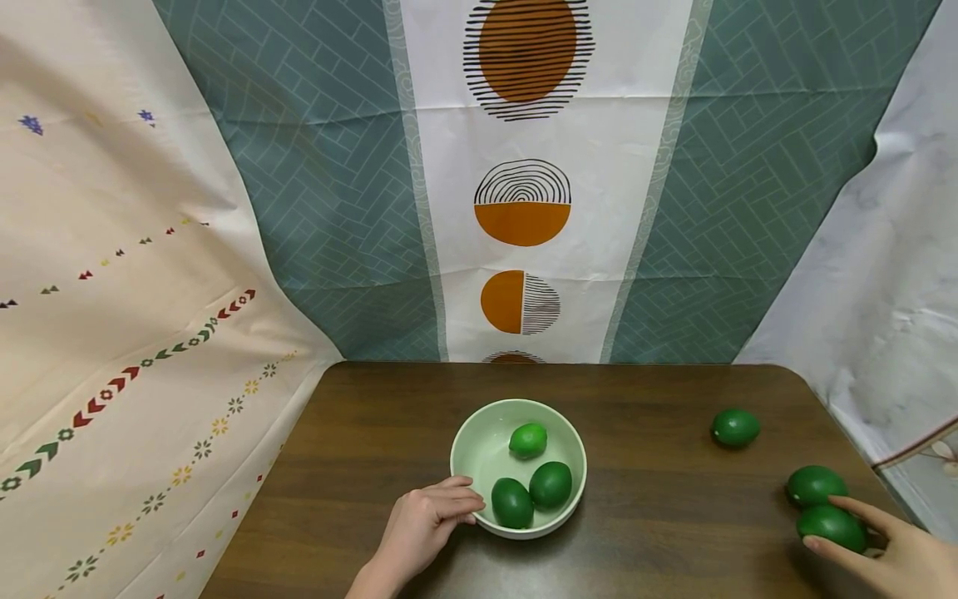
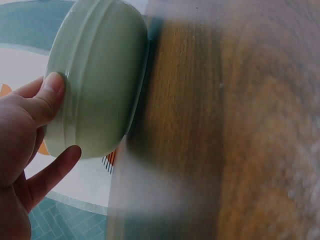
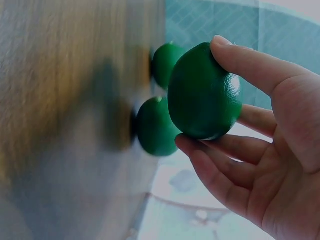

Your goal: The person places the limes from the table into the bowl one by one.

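My left hand [image 1: 427, 520] holds the near left rim of a pale green bowl [image 1: 482, 453]. In the left wrist view, its thumb [image 2: 53, 86] lies against the bowl's outer wall. Inside the bowl are a bright green lime [image 1: 528, 440] and two darker green limes, one at the front [image 1: 512, 502] and one to its right [image 1: 551, 484]. Off at the right, my right hand [image 1: 906, 549] pinches a dark green lime [image 3: 204, 92] between thumb and fingers. Just beyond it, another dark lime [image 1: 816, 485] lies on the table, partly overlapped by the held one in the right wrist view.
A smaller green lime [image 1: 736, 428] sits farther back on the right of the brown wooden table [image 1: 659, 499]. Patterned cloth [image 1: 337, 208] hangs behind the table's back edge, with a light cloth [image 1: 112, 374] at the left and a whitish one [image 1: 883, 316] at the right.
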`<action>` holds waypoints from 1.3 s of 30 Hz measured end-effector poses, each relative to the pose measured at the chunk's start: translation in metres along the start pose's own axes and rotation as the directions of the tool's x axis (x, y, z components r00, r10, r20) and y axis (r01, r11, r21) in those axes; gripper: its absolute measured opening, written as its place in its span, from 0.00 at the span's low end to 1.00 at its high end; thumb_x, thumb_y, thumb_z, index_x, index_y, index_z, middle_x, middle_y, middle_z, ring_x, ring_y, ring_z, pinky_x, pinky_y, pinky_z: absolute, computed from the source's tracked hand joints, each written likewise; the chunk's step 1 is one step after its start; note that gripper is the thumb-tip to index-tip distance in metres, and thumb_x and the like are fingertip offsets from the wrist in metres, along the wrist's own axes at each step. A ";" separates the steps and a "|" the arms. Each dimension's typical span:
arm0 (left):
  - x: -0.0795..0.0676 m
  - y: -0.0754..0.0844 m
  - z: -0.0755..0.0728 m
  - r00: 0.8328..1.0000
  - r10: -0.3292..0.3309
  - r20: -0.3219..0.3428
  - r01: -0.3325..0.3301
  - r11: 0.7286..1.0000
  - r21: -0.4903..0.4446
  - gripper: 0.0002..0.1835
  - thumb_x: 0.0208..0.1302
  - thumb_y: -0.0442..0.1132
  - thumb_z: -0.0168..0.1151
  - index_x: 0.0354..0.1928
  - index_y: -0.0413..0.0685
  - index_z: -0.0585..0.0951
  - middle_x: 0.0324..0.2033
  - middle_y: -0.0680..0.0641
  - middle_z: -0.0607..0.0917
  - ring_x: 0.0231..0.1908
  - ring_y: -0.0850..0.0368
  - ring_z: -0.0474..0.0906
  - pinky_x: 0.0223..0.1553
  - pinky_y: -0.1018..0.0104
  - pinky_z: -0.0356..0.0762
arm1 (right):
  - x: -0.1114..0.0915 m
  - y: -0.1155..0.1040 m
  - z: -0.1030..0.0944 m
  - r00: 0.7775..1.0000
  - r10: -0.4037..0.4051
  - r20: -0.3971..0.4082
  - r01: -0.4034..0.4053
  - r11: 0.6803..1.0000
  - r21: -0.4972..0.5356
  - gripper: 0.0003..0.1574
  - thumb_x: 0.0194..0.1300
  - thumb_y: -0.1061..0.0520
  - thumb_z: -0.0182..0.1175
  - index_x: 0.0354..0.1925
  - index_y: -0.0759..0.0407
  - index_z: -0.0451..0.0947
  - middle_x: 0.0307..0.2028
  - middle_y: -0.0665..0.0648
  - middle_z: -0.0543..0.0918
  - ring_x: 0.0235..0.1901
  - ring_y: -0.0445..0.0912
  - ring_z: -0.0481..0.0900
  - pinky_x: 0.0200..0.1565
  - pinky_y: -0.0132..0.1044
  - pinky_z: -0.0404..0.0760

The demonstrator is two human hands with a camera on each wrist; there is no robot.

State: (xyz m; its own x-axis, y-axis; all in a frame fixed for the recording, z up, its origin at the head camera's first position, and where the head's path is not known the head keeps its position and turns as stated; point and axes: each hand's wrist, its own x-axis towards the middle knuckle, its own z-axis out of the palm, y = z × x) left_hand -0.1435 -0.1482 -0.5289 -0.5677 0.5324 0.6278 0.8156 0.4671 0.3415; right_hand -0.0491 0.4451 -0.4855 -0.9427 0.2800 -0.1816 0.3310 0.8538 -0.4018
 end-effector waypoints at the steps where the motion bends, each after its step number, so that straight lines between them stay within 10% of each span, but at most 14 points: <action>1: 0.000 0.000 0.000 1.000 0.009 -0.006 -0.009 1.000 0.005 0.12 0.56 0.35 0.82 0.43 0.55 0.94 0.44 0.64 0.91 0.52 0.54 0.90 0.55 0.72 0.85 | 0.000 -0.004 -0.001 1.000 -0.023 -0.004 0.023 1.000 -0.015 0.66 0.66 0.26 0.70 0.66 0.84 0.65 0.38 0.82 0.84 0.29 0.61 0.89 0.28 0.48 0.87; 9: 0.003 0.002 -0.002 1.000 0.000 0.001 0.000 1.000 0.009 0.12 0.57 0.36 0.81 0.43 0.55 0.94 0.44 0.64 0.91 0.52 0.55 0.90 0.55 0.72 0.84 | -0.003 -0.035 -0.007 0.983 -0.173 -0.069 0.167 0.983 -0.082 0.58 0.64 0.28 0.72 0.67 0.74 0.72 0.27 0.52 0.83 0.24 0.46 0.79 0.23 0.42 0.76; 19: 0.004 0.002 -0.001 1.000 0.027 -0.010 -0.027 0.999 0.024 0.13 0.55 0.36 0.82 0.43 0.55 0.94 0.44 0.64 0.91 0.51 0.54 0.90 0.54 0.71 0.85 | 0.002 -0.059 -0.008 0.968 -0.242 -0.066 0.241 0.970 -0.028 0.57 0.64 0.25 0.71 0.71 0.66 0.74 0.50 0.79 0.84 0.37 0.61 0.87 0.31 0.54 0.84; 27: 0.002 0.002 -0.001 1.000 0.025 -0.009 -0.025 0.999 0.030 0.12 0.55 0.36 0.82 0.42 0.55 0.94 0.44 0.64 0.92 0.51 0.55 0.90 0.54 0.72 0.85 | 0.003 -0.073 -0.003 0.950 -0.300 -0.085 0.300 0.954 -0.015 0.56 0.63 0.25 0.72 0.71 0.62 0.76 0.46 0.63 0.88 0.44 0.65 0.86 0.35 0.60 0.85; 34: 0.001 0.001 -0.001 1.000 0.017 0.000 -0.017 0.999 0.028 0.12 0.55 0.36 0.82 0.42 0.56 0.94 0.43 0.64 0.91 0.52 0.55 0.90 0.54 0.72 0.85 | 0.000 -0.084 0.005 0.936 -0.338 -0.096 0.339 0.941 -0.008 0.52 0.63 0.26 0.72 0.72 0.56 0.76 0.31 0.49 0.81 0.32 0.42 0.77 0.31 0.39 0.76; 39: 0.002 0.002 -0.001 1.000 0.021 0.000 -0.021 0.999 0.029 0.12 0.56 0.37 0.81 0.42 0.55 0.94 0.44 0.64 0.91 0.52 0.55 0.90 0.54 0.72 0.85 | 0.001 -0.093 0.007 0.930 -0.355 -0.093 0.358 0.933 0.021 0.54 0.63 0.26 0.72 0.73 0.57 0.75 0.38 0.51 0.89 0.39 0.50 0.85 0.33 0.48 0.84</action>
State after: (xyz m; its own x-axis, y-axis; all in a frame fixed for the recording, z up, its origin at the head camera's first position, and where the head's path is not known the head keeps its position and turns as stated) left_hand -0.1432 -0.1472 -0.5261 -0.5505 0.5418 0.6352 0.8238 0.4760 0.3080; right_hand -0.0809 0.3625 -0.4547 -0.9984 -0.0014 0.0573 -0.0276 0.8881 -0.4589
